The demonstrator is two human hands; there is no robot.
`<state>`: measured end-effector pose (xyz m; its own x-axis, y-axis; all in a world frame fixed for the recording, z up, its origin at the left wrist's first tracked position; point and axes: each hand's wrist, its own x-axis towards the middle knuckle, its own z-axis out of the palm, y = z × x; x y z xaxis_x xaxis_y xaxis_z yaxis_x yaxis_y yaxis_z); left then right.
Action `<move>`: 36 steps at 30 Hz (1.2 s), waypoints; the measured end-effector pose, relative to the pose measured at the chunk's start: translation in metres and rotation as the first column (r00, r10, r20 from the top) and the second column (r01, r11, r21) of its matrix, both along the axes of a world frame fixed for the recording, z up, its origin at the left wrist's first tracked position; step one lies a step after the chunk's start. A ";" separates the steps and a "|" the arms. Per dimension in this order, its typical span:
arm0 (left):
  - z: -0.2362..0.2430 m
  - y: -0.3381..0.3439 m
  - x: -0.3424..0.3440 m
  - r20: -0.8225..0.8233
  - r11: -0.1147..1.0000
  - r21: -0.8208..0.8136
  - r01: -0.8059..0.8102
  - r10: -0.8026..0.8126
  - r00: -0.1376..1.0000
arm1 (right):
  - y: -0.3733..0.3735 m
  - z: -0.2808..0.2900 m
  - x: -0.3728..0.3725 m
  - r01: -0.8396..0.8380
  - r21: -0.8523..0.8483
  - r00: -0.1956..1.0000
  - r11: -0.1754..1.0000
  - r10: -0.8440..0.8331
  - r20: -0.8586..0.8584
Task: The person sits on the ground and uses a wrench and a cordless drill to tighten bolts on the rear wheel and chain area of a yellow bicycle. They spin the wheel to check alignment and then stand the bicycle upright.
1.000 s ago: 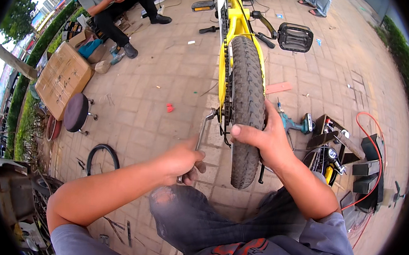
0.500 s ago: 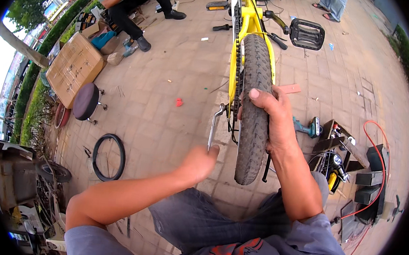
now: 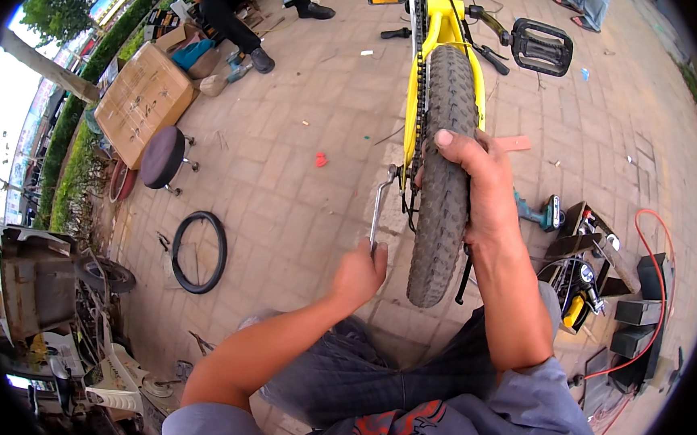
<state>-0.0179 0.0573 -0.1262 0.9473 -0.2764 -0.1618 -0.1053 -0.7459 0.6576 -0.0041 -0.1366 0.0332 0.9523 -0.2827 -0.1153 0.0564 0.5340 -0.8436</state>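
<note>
A yellow bicycle stands in front of me, its knobby black tire pointing toward me. My left hand is closed around the lower end of a silver wrench. The wrench's upper end sits at the wheel axle, on the left side by the chain. On the other side, my right hand grips the tire, thumb across the tread; its other fingers are mostly hidden behind the wheel.
A teal cordless drill and a tool box lie to the right, near a red hose. Leftward are a loose black tire, a round stool and a cardboard box. A person sits at the far left.
The whole view has shifted a little, so things appear farther right and higher. My left elbow has come inward. Both hands keep their holds on the wrench and the tire.
</note>
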 end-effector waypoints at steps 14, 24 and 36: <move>-0.053 -0.007 0.004 0.153 1.000 -0.010 -0.009 0.010 0.988 | -0.001 0.001 -0.003 0.027 -0.009 0.999 1.000 -0.028 -0.038; -0.084 -0.008 0.015 0.218 0.998 -0.009 -0.070 0.070 0.974 | 0.002 0.000 0.000 0.006 0.028 0.999 1.000 -0.005 -0.037; -0.012 -0.033 0.067 -0.161 0.680 -0.713 -0.169 0.076 0.984 | 0.006 -0.006 0.004 0.050 -0.114 0.999 0.992 -0.049 0.011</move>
<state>0.0490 0.0247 -0.1383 0.9699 -0.2344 -0.0659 0.0591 -0.0357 0.9976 -0.0003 -0.1310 0.0268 0.9375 -0.3403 -0.0722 0.0870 0.4304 -0.8985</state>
